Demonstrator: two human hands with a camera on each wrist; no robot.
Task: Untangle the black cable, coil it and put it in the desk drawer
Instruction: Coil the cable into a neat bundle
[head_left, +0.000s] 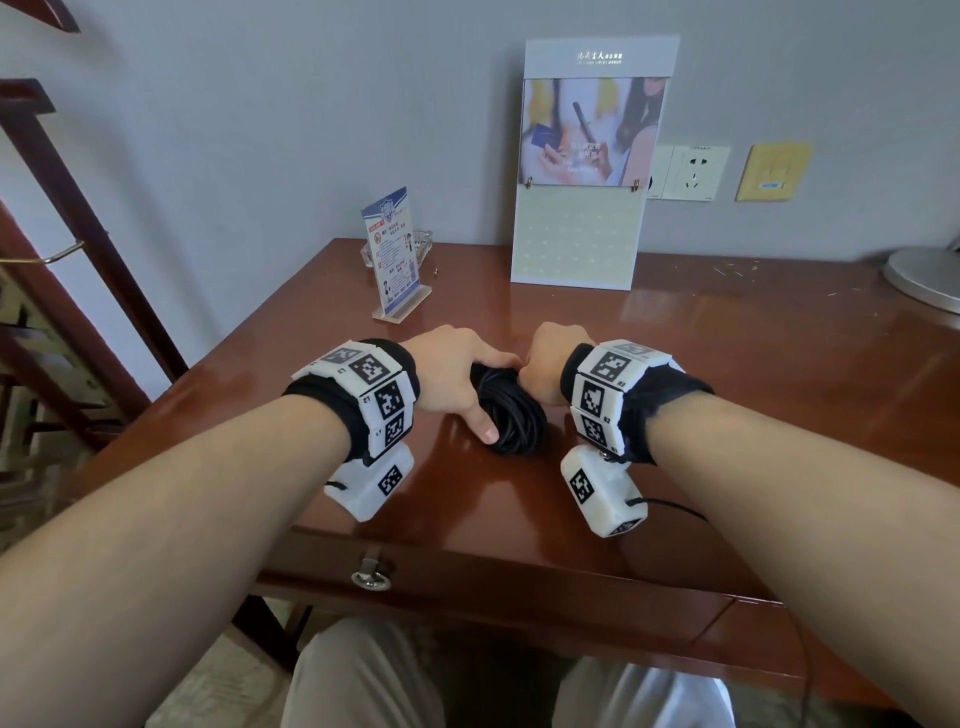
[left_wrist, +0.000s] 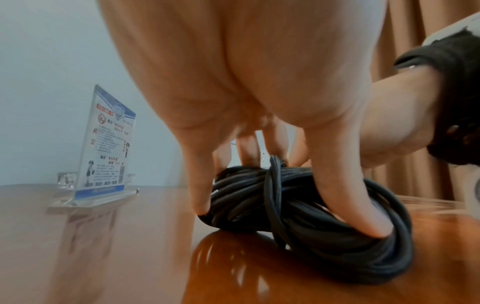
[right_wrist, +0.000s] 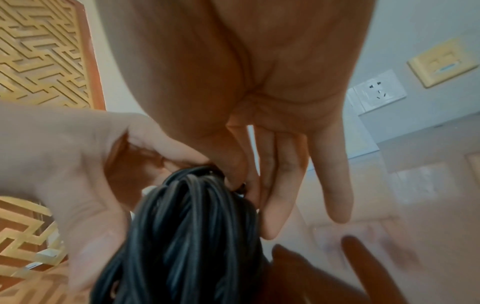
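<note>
The black cable lies as a coiled bundle on the brown desk, with a few turns wrapped across its middle. My left hand grips the bundle from above, thumb pushed through the loop and fingers on its far side. At the bundle's far end my right hand pinches the cable between thumb and forefinger, the other fingers straight. The desk drawer below the front edge is closed, with a ring pull.
An acrylic sign stand stands behind the hands at left, with a glass dish behind it. A tall display card leans on the wall. A silver lamp base sits far right. My knees are under the desk.
</note>
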